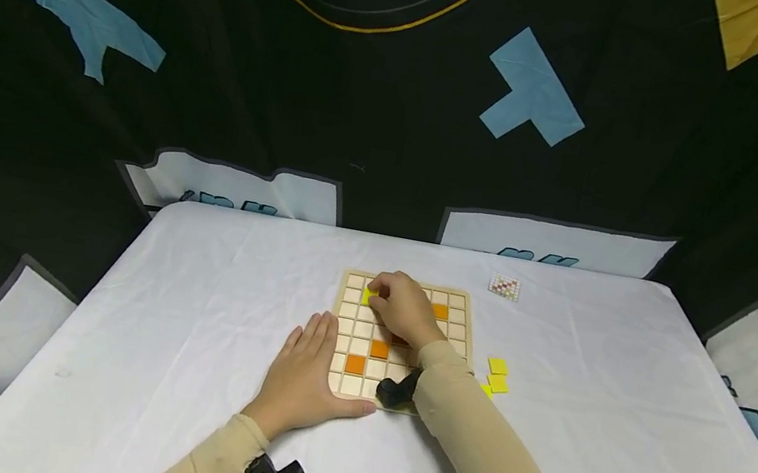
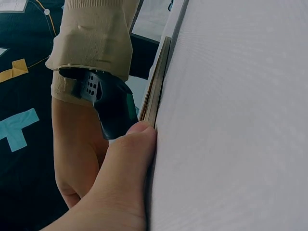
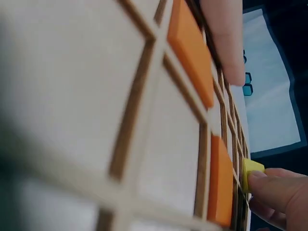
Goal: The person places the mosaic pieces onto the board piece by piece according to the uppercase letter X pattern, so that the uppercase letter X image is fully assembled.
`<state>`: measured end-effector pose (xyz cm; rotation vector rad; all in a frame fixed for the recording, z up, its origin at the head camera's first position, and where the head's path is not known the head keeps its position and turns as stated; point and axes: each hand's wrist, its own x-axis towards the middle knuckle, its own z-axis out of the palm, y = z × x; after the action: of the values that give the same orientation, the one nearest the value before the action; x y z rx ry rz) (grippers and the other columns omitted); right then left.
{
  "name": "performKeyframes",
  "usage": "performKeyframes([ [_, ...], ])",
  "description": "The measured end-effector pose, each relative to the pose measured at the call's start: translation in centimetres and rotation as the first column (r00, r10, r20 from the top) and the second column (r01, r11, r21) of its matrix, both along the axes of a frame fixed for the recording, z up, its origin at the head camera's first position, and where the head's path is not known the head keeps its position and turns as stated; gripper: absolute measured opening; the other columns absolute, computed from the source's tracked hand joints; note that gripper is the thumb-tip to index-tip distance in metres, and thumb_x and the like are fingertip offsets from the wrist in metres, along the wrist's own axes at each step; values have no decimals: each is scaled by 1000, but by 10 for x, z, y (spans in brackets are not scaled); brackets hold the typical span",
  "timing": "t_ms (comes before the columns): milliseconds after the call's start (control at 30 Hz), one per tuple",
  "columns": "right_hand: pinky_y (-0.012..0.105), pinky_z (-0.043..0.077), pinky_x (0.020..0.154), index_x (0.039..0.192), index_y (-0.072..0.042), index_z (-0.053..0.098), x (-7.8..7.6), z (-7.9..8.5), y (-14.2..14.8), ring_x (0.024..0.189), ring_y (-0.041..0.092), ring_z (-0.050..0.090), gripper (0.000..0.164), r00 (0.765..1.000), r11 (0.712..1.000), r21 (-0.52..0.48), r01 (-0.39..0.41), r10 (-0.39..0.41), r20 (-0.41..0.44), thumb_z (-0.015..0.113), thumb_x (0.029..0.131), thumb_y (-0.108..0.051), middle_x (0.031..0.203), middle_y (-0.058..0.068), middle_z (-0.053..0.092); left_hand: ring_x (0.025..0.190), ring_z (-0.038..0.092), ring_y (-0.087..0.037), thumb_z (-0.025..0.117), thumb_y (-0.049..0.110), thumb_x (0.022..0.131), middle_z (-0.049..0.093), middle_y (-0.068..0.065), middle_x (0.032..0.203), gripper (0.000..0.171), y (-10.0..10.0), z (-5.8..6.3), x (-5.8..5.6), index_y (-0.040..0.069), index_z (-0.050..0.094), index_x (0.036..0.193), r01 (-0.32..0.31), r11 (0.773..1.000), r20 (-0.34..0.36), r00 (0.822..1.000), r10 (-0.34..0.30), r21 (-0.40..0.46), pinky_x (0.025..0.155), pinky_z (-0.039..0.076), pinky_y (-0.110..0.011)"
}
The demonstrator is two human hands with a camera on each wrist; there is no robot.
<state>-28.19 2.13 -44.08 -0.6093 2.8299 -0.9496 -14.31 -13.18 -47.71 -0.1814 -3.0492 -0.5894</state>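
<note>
Three loose yellow tiles [image 1: 498, 383] are seen on the cloth-covered counter [image 1: 99, 356], just right of a gridded wooden board [image 1: 353, 384]; one is partly hidden by the right sleeve [image 1: 498, 469]. Another yellow tile [image 3: 253, 169] is pinched between finger and thumb in the grip of the right hand [image 1: 406, 309], and is located at a cell in the upper left part of the board. Whether it is fully seated there cannot be told. The left hand [image 1: 305, 371] is laid with straight fingers along the board's left edge, its thumb set against the near edge; nothing is grasped by it.

Orange tiles [image 1: 379, 349] are already set in other cells, and a small patterned card [image 1: 504, 286] is placed beyond the board's far right corner.

From here, the pinched tile could be left tilted on the raised dividers if it were let go off-square. The board could be slid out of line if it were pressed hard while the left hand was slack. The black wrist device [image 1: 397, 392] is hung low over the near rows, so a tile could be knocked by it. The loose tiles, too, could be swept aside if the forearm were drawn back low.
</note>
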Motion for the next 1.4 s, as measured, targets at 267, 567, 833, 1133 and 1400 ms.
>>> performKeyframes([
  [267, 37, 51, 96, 120, -18, 73, 2, 7, 4, 102, 20, 58, 25, 996, 989, 122, -86, 87, -6, 65, 97, -19, 115, 2, 60, 156, 8, -28, 53, 96, 61, 11, -16, 166, 142, -4, 1, -3, 1, 10, 158, 1, 1000, 5, 1000, -1, -1, 127, 8, -45],
  [567, 37, 51, 84, 134, -18, 62, 13, 20, 41, 92, 20, 57, 34, 998, 998, 36, -57, 57, -5, 60, 99, -22, 112, 4, 61, 156, 9, -27, 56, 94, 62, 12, -16, 166, 141, 1, -2, -1, 0, 12, 158, -2, 1000, -4, 1000, 2, -4, 127, 9, -45],
  [833, 33, 43, 72, 134, -14, 60, 19, 26, 90, 79, 21, 50, 36, 1000, 1000, 17, -9, 9, -5, 62, 98, -19, 105, 5, 61, 156, 11, -29, 59, 91, 63, 14, -16, 166, 140, 2, 1, 2, -1, 14, 158, -5, 1000, -10, 1000, 5, 1, 127, 12, -46],
  [1133, 29, 40, 60, 132, -10, 61, 26, 23, 140, 70, 19, 45, 35, 998, 997, 51, 62, -62, 12, 62, 98, -16, 105, 10, 62, 156, 9, -28, 57, 93, 62, 12, -15, 166, 141, 1, 0, 3, 0, 13, 158, -12, 1000, -15, 1000, 13, 8, 127, 10, -45],
  [1400, 39, 45, 76, 129, -6, 63, 32, 13, 180, 86, 24, 52, 34, 996, 992, 116, 50, -57, 65, 64, 95, -13, 101, 9, 63, 156, 9, -27, 58, 93, 61, 12, -14, 167, 141, 0, -2, 2, 1, 12, 158, -17, 1000, -14, 1000, 17, 22, 127, 9, -46],
])
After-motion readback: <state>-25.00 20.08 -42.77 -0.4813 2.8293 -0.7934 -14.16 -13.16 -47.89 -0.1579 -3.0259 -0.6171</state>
